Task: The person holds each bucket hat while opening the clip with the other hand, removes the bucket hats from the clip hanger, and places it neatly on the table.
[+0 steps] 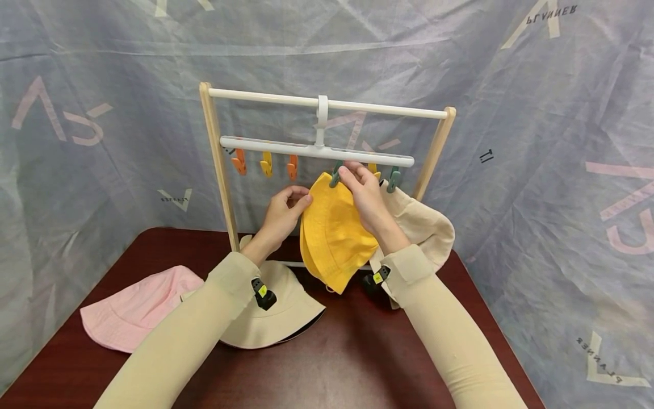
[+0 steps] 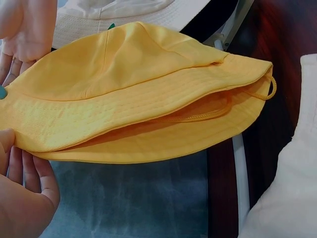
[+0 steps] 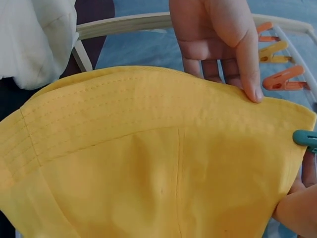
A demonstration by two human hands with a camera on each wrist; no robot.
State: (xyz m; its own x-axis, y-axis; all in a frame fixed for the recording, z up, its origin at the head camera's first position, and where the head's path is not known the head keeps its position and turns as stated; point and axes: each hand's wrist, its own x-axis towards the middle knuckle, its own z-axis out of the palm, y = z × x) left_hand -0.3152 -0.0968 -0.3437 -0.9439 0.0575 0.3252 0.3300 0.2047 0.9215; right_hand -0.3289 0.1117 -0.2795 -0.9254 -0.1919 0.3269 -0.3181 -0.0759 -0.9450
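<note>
A yellow bucket hat (image 1: 337, 227) hangs from a green clip (image 1: 335, 174) under a white hanger bar (image 1: 317, 151). My left hand (image 1: 284, 213) pinches the hat's brim edge between thumb and fingers; in the right wrist view, that thumb lies on the brim. On the hat's other side, just beside the green clip, my right hand (image 1: 368, 199) holds the hat's edge, its fingers partly hidden behind the cloth. In the left wrist view, a cord loop (image 2: 270, 89) shows at the end of the folded brim.
A cream hat (image 1: 421, 224) hangs at right from another green clip (image 1: 394, 179). Orange (image 1: 239, 162) and yellow clips (image 1: 266, 164) hang at left. A wooden-sided rack (image 1: 217, 165) carries the hanger. Pink (image 1: 140, 307) and cream hats (image 1: 276, 318) lie on the dark table (image 1: 352, 358).
</note>
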